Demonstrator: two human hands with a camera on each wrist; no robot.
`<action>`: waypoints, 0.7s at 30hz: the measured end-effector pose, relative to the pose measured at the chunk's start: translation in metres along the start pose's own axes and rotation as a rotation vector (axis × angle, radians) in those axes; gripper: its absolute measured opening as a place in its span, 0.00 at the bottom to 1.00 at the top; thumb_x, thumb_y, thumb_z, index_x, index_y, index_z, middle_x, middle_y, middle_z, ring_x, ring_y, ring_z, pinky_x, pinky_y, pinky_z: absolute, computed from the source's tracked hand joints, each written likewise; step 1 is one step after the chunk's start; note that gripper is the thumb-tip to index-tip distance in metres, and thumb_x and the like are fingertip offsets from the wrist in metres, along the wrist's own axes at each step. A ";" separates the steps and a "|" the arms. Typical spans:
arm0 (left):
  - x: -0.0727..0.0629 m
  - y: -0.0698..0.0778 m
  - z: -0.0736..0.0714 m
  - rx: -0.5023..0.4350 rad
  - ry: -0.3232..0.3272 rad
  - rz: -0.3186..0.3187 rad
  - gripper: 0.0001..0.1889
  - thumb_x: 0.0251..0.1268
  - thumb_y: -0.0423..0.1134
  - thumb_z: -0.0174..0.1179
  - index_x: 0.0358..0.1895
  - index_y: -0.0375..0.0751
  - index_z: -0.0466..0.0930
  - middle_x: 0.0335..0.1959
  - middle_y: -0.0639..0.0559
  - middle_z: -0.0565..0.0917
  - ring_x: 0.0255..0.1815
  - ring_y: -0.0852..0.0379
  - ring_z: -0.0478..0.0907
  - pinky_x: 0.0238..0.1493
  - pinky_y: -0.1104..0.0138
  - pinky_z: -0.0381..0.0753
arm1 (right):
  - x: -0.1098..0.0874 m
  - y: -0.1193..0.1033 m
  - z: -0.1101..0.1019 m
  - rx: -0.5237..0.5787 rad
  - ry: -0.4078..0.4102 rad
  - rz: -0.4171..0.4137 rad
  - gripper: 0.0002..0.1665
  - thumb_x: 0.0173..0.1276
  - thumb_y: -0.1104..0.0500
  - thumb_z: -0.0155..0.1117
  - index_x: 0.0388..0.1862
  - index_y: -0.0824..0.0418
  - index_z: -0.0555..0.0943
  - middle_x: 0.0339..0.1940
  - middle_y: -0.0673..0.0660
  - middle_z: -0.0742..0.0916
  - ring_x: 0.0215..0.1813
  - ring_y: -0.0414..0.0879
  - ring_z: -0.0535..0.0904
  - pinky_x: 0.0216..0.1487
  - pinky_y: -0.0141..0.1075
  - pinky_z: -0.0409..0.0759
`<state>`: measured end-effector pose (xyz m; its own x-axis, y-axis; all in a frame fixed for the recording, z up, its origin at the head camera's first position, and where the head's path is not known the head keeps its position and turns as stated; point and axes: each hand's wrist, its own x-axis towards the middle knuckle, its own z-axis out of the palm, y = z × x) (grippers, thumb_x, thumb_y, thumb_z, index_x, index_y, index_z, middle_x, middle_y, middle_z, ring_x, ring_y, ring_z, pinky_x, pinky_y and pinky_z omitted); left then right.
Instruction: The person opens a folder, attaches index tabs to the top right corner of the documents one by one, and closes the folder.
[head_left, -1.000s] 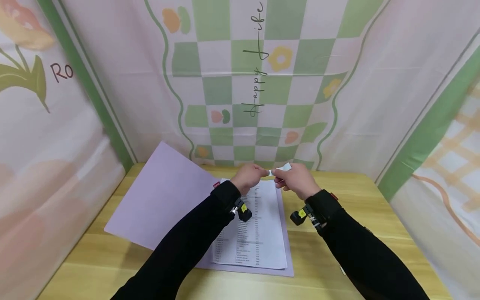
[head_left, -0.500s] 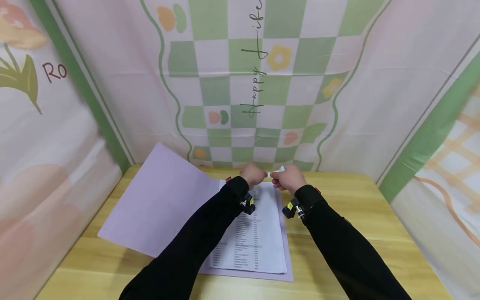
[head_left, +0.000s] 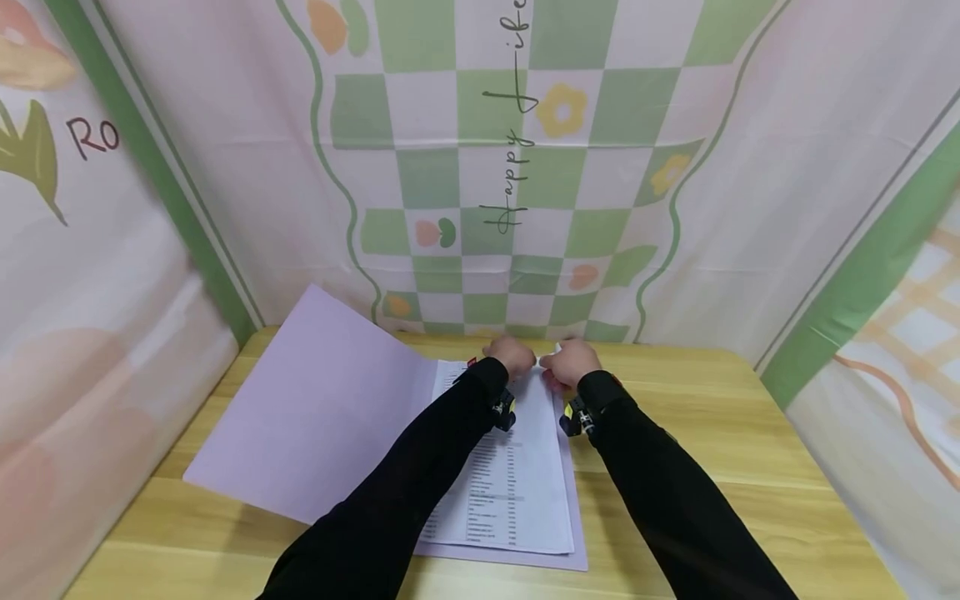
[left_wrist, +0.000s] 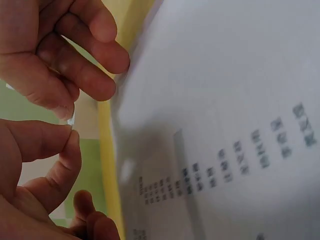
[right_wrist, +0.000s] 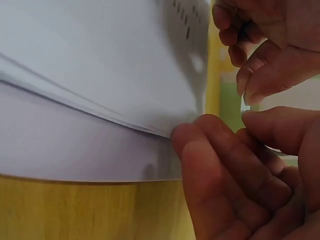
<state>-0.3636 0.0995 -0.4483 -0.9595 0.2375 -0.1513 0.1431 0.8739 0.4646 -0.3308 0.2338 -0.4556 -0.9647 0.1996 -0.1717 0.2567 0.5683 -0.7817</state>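
Note:
My left hand and right hand meet fingertip to fingertip over the far edge of a stack of printed sheets. Thumb and forefinger of each hand pinch a small thin white strip, mostly covered by the fingers. In the right wrist view, the strip shows as a pale sliver between both sets of fingertips. Other fingers of the right hand overlap the sheets' corner. Under the sheets lies an open lilac folder, its cover swung out to the left and raised.
The wooden table carries the folder. A patterned cloth with green checks hangs right behind the table's far edge, and more cloth hangs along the left side. A small camera sits on each wrist.
Both hands have come down toward the far edge of the sheets, wrists closer together, still pinching the white strip. Less of the strip shows. The head view has shifted slightly.

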 end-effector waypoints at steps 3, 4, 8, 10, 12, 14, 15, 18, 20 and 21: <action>0.002 -0.001 0.005 0.041 0.005 -0.015 0.15 0.65 0.47 0.56 0.40 0.38 0.85 0.49 0.46 0.82 0.51 0.49 0.74 0.52 0.57 0.67 | 0.003 0.002 0.002 -0.047 -0.014 0.014 0.10 0.65 0.62 0.65 0.32 0.70 0.80 0.18 0.59 0.85 0.16 0.46 0.80 0.17 0.35 0.76; 0.002 -0.002 0.007 0.056 0.005 -0.024 0.16 0.65 0.48 0.55 0.41 0.39 0.85 0.49 0.46 0.82 0.51 0.48 0.74 0.51 0.57 0.67 | 0.004 0.003 0.003 -0.056 -0.023 0.019 0.11 0.66 0.61 0.65 0.29 0.70 0.81 0.17 0.58 0.85 0.16 0.45 0.80 0.17 0.34 0.75; 0.003 -0.003 0.012 0.081 -0.008 -0.049 0.17 0.66 0.49 0.54 0.42 0.39 0.86 0.47 0.46 0.82 0.51 0.47 0.72 0.50 0.57 0.66 | 0.007 0.007 0.006 -0.111 -0.030 0.013 0.16 0.67 0.60 0.64 0.22 0.68 0.84 0.15 0.56 0.84 0.16 0.44 0.79 0.18 0.33 0.74; 0.003 -0.002 0.013 0.066 -0.013 -0.060 0.17 0.66 0.49 0.54 0.41 0.39 0.85 0.46 0.44 0.81 0.50 0.46 0.70 0.50 0.56 0.66 | 0.007 0.008 0.006 -0.165 -0.015 -0.011 0.17 0.67 0.60 0.64 0.19 0.66 0.84 0.14 0.54 0.83 0.17 0.44 0.79 0.19 0.33 0.73; 0.004 -0.002 0.014 0.072 -0.013 -0.054 0.16 0.66 0.48 0.54 0.39 0.40 0.85 0.46 0.44 0.80 0.49 0.45 0.69 0.50 0.55 0.66 | 0.008 0.009 0.006 -0.245 0.007 -0.048 0.18 0.65 0.59 0.63 0.15 0.64 0.82 0.12 0.52 0.81 0.17 0.44 0.77 0.21 0.33 0.72; 0.005 -0.002 0.016 0.086 -0.004 -0.048 0.15 0.66 0.48 0.54 0.38 0.41 0.85 0.47 0.44 0.80 0.49 0.45 0.69 0.50 0.55 0.66 | 0.009 0.011 0.007 -0.312 0.016 -0.082 0.19 0.64 0.59 0.63 0.12 0.61 0.80 0.11 0.51 0.80 0.17 0.45 0.76 0.23 0.34 0.71; 0.006 -0.002 0.018 0.100 0.001 -0.042 0.15 0.66 0.47 0.54 0.37 0.41 0.85 0.47 0.44 0.81 0.50 0.45 0.68 0.50 0.55 0.65 | 0.009 0.012 0.008 -0.342 0.022 -0.090 0.20 0.63 0.59 0.63 0.11 0.61 0.79 0.11 0.51 0.79 0.18 0.46 0.76 0.24 0.34 0.70; 0.009 -0.001 0.023 0.116 0.011 -0.052 0.15 0.66 0.47 0.54 0.38 0.41 0.85 0.50 0.43 0.80 0.50 0.43 0.68 0.49 0.54 0.66 | 0.010 0.013 0.010 -0.393 0.036 -0.092 0.20 0.62 0.58 0.63 0.10 0.60 0.76 0.13 0.52 0.79 0.21 0.49 0.76 0.26 0.36 0.71; 0.011 0.000 0.026 0.118 0.016 -0.072 0.15 0.66 0.48 0.55 0.38 0.41 0.85 0.50 0.42 0.79 0.50 0.42 0.67 0.48 0.53 0.67 | 0.010 0.013 0.011 -0.410 0.052 -0.089 0.20 0.62 0.58 0.64 0.11 0.61 0.76 0.16 0.55 0.80 0.24 0.52 0.77 0.29 0.38 0.72; 0.011 0.000 0.027 0.111 0.016 -0.091 0.15 0.66 0.48 0.55 0.39 0.41 0.85 0.50 0.41 0.78 0.50 0.41 0.67 0.48 0.53 0.67 | 0.011 0.012 0.011 -0.420 0.057 -0.089 0.19 0.62 0.58 0.65 0.12 0.62 0.76 0.18 0.56 0.80 0.26 0.53 0.77 0.31 0.39 0.73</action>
<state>-0.3680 0.1139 -0.4730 -0.9733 0.1493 -0.1742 0.0804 0.9332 0.3503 -0.3387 0.2338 -0.4740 -0.9824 0.1726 -0.0720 0.1859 0.8586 -0.4777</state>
